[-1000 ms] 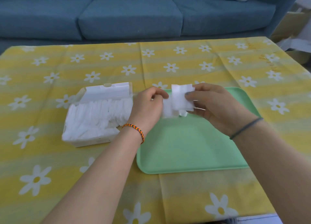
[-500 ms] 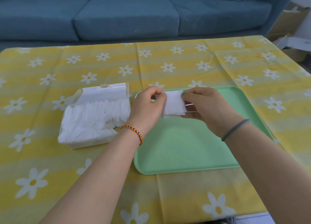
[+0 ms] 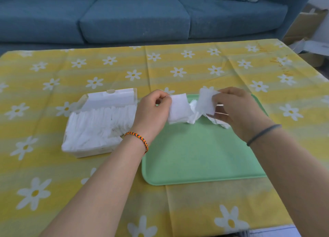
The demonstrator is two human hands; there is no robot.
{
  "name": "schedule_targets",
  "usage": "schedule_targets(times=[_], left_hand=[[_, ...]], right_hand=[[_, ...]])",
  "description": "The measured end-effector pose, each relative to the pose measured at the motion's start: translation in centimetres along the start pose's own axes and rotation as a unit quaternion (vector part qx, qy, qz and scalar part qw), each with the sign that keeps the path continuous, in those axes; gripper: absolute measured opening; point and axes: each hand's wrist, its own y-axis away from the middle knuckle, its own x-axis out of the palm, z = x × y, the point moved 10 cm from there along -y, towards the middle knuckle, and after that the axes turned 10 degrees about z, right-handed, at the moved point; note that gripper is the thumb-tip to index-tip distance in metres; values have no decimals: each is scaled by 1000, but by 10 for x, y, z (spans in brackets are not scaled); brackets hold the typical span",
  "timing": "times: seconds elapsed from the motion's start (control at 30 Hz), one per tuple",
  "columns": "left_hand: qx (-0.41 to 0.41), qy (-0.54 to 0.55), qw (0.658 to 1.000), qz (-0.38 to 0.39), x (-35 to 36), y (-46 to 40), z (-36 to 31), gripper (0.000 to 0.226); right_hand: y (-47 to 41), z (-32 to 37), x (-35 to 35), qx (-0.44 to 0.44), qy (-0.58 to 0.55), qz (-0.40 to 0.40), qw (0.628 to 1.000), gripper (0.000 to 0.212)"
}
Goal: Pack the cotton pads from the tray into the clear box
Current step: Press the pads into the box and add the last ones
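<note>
Both hands hovered over the far edge of the green tray [image 3: 201, 158] at frame centre, whose near half lay bare. The left hand [image 3: 153, 110] and right hand [image 3: 235, 110] each pinched cotton pads [image 3: 178, 108]. At left, the clear box [image 3: 99, 119] stood open, packed with pads.

A table under a yellow daisy-print cloth [image 3: 178, 62] carried the clear box [image 3: 99, 123] on the left and the green tray [image 3: 201, 158] just beside it.
</note>
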Motion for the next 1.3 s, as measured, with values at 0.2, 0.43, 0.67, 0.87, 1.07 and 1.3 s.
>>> schedule_targets(times=[0.2, 0.43, 0.67, 0.87, 1.07, 1.3], left_hand=[[1, 30, 999, 36, 10, 0, -4, 14], [2, 63, 996, 65, 20, 4, -12, 16], [-27, 70, 993, 88, 25, 3, -6, 36], [-16, 23, 998, 54, 19, 5, -5, 15], [-62, 106, 992, 18, 22, 8, 0, 25], [-90, 110, 989, 46, 37, 10, 7, 30]], right_hand=[[9, 28, 25, -62, -95, 113, 987, 16], [8, 14, 42, -77, 106, 85, 988, 15], [8, 15, 41, -94, 130, 73, 984, 8], [10, 18, 45, -107, 176, 69, 976, 7], [1, -4, 49, -5, 45, 36, 998, 55], [-1, -26, 75, 75, -6, 88, 993, 51]])
